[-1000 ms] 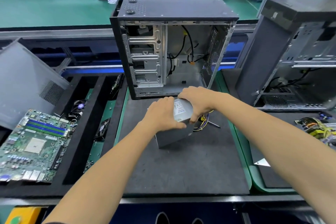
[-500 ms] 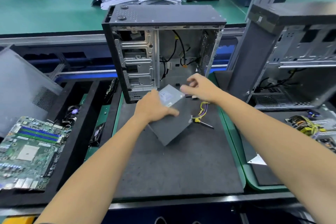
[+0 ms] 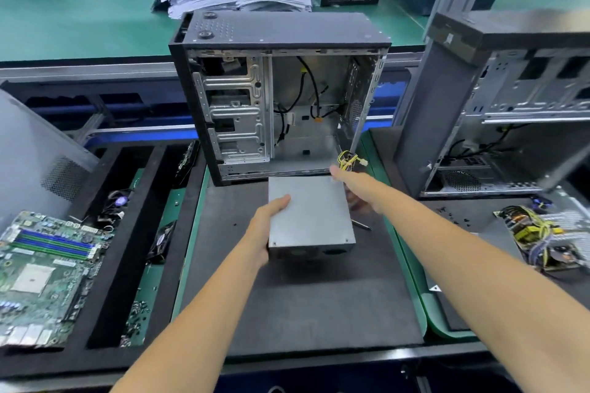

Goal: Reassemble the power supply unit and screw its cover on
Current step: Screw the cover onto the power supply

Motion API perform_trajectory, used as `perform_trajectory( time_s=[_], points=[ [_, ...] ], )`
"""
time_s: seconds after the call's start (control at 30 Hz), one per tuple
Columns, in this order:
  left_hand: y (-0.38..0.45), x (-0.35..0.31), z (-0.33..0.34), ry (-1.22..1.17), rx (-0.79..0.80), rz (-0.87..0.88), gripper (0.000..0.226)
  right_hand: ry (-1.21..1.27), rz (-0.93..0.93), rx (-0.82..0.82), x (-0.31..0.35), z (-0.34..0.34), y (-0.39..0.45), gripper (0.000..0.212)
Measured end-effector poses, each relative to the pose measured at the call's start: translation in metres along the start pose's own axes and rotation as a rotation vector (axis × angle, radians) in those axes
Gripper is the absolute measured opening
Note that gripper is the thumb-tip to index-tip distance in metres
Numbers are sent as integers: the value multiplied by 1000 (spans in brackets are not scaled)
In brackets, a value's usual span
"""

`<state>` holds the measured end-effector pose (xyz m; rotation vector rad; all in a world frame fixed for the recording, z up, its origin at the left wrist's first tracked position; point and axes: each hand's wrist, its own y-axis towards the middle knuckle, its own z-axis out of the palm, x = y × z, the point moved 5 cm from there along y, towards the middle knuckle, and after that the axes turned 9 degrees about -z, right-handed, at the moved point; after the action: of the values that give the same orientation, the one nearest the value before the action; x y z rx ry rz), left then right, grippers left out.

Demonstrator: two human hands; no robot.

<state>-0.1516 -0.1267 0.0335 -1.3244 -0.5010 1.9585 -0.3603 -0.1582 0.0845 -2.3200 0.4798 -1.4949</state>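
Two hands, power supply unit (image 3: 309, 210) now turned plain-side up, level

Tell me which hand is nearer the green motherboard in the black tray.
Left. The left hand grips the grey metal power supply box on the side facing the motherboard; the right hand holds its far side.

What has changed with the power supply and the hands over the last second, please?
The power supply was turned from tilted on edge to flat, plain side up, above the mat. The left hand kept its grip on the left side; the right hand shifted to the far right corner. The case and the motherboard stayed put.
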Motion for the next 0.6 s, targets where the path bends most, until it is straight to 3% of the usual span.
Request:
perform_trajectory(
  time_s=[0.07,0.13,0.27,0.4,0.47,0.53,0.6],
  points=[
    [4,21,1,-28,32,-52,60,37,46,193,-18,15,2,54],
    [5,33,2,2,41,-90,55,61,54,246,-29,23,7,51],
    [7,40,-5,120,47,-133,51,-22,68,205,-41,28,13,57],
    [8,35,-8,291,-3,-140,63,5,61,128,-43,29,17,53],
    [5,29,-9,428,-95,-154,75,1,45,82,-44,27,22,55],
    [2,16,-12,708,-286,-144,83,-3,29,65,-44,27,25,58],
    [3,-4,-14,1034,-524,-24,71,-80,2,52,-40,26,27,58]
  ],
)
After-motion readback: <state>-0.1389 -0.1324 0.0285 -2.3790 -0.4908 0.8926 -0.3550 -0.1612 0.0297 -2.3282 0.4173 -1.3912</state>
